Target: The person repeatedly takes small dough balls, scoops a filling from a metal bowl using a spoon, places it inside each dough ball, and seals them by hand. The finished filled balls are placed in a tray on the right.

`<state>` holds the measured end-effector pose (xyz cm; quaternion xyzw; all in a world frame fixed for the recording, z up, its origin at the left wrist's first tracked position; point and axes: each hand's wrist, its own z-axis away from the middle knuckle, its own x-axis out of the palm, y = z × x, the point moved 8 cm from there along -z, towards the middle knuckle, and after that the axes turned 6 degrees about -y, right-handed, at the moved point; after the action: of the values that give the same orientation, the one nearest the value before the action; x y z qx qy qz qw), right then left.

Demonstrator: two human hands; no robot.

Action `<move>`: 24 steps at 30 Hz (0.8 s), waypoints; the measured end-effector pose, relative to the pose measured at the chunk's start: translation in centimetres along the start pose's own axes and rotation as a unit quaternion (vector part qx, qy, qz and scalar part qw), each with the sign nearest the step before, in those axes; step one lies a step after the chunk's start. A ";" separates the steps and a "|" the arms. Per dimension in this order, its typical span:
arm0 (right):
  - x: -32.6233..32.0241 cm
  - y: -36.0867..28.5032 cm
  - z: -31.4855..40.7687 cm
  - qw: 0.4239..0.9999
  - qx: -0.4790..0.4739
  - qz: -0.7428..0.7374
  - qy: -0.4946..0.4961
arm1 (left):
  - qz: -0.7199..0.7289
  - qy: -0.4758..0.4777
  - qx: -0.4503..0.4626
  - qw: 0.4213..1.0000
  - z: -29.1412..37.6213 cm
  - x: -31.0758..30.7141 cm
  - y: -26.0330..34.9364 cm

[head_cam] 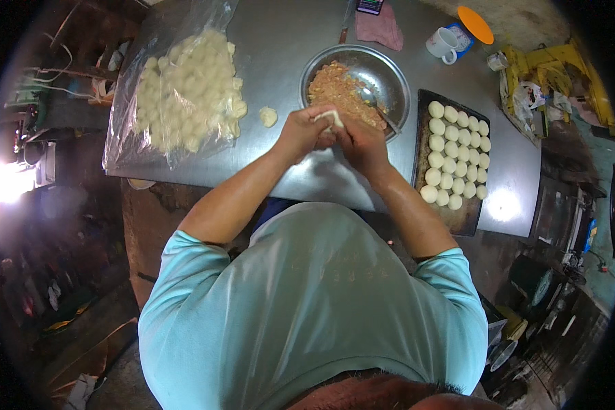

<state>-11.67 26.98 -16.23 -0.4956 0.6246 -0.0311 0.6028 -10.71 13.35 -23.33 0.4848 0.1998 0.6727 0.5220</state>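
Observation:
Both hands meet over the near rim of a steel bowl (pixel 401 77). My left hand (pixel 305 130) and my right hand (pixel 361 143) hold one piece of pale dough (pixel 330 119) between their fingers. The bowl holds an orange-brown filling (pixel 338 89) with yellowish bits, and a metal spoon (pixel 379 108) rests in it. One loose dough piece (pixel 268 117) lies on the steel table left of my left hand. Farther left, many dough pieces (pixel 189 87) lie under clear plastic. On the right, a dark baking tray (pixel 453 220) carries rows of round dough balls (pixel 448 165).
The steel table (pixel 271 46) has a pink cloth (pixel 379 28), a phone (pixel 370 6), a white mug (pixel 442 42) and a blue scale (pixel 461 38) with an orange pan (pixel 475 24) at its far side. A yellow crate (pixel 569 66) stands beyond its right edge.

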 end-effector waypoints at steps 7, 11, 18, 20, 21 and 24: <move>10.6 3.2 6.6 0.965 0.189 -0.090 -0.160 | -0.242 -0.083 -0.121 0.959 4.5 -4.5 -7.8; 13.7 5.7 8.4 0.963 0.226 -0.120 -0.086 | -0.677 -0.103 0.000 0.729 2.9 -6.2 -9.7; 11.4 3.3 7.3 0.952 0.251 0.046 -0.167 | -0.622 -0.108 0.115 0.767 1.6 -4.9 -7.4; 11.0 2.3 7.4 0.965 0.225 0.048 -0.125 | -0.578 -0.118 0.115 0.799 0.0 -5.4 -7.3; 10.9 2.4 7.9 0.972 0.220 0.023 -0.077 | -0.565 -0.149 0.091 0.807 -0.7 -5.4 -7.7; 10.1 2.7 8.1 0.963 0.263 -0.001 -0.058 | -0.546 -0.143 0.089 0.821 -0.2 -4.8 -7.7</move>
<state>-4.66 26.25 -27.43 -0.3218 0.5579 -0.1662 0.7467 -7.02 11.95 -31.46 0.4316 0.4141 0.1802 0.7809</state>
